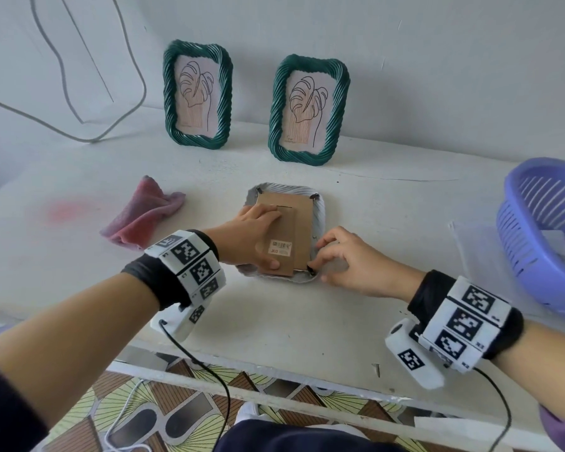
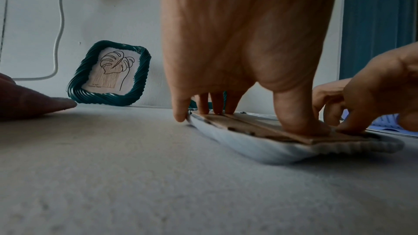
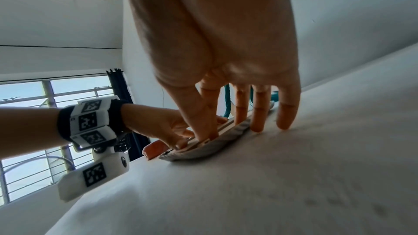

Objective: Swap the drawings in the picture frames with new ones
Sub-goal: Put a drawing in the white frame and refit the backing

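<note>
A white picture frame lies face down mid-table, its brown cardboard backing with a barcode sticker facing up. My left hand lies flat on the backing, fingers straight, thumb near the front edge; the left wrist view shows the fingers pressing down. My right hand is at the frame's near right corner, thumb and index finger pinching a small black tab. Its other fingers reach down beside the frame. Two green frames holding leaf drawings stand against the wall.
A pink cloth lies left of the white frame. A purple plastic basket sits at the right edge, with clear sheets beside it. Grey cables hang on the wall at the back left. The table's front edge is close to my wrists.
</note>
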Available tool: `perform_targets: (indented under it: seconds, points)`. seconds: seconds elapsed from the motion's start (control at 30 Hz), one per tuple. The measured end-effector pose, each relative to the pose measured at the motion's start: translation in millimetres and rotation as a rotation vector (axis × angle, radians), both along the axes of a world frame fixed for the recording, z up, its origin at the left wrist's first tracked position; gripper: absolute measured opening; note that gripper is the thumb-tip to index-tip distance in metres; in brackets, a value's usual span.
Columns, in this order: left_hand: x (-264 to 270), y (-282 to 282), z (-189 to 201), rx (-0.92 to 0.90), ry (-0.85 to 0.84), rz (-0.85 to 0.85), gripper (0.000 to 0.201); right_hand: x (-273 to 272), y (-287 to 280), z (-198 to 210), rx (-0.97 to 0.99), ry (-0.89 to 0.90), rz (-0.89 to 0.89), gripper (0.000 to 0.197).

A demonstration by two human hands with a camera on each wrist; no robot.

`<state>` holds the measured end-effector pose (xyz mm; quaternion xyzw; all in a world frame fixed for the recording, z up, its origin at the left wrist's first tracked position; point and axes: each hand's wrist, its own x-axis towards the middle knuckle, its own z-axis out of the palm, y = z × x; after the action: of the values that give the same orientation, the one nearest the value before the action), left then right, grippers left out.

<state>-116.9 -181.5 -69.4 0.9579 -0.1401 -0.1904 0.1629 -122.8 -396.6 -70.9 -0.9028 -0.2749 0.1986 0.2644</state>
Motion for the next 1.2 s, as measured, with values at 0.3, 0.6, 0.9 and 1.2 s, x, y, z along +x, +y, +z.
perform_targets:
  seconds: [0.3, 0.6, 0.9, 1.2]
  points:
    - [-2.0, 0.4, -0.6, -0.007, -0.04, 0.024, 0.098, 3.0, 22.6, 9.0, 0.018, -0.09, 0.133, 0.049]
    - [-11.6, 23.1, 4.5, -0.085, -0.113, 0.081, 0.06, 9.6, 30.9, 4.0, -0.189, -0.112, 0.233, 0.045]
    - [-40.3, 44.0, 6.8, -0.135, -0.193, 0.142, 0.014, 15.5, 37.3, 9.9, -0.168, -0.099, 0.245, 0.038]
    - [-46.1, 38.2, 2.7, -0.245, -0.18, 0.235, 0.014, 12.9, 38.1, 9.5, -0.179, -0.087, 0.232, 0.039]
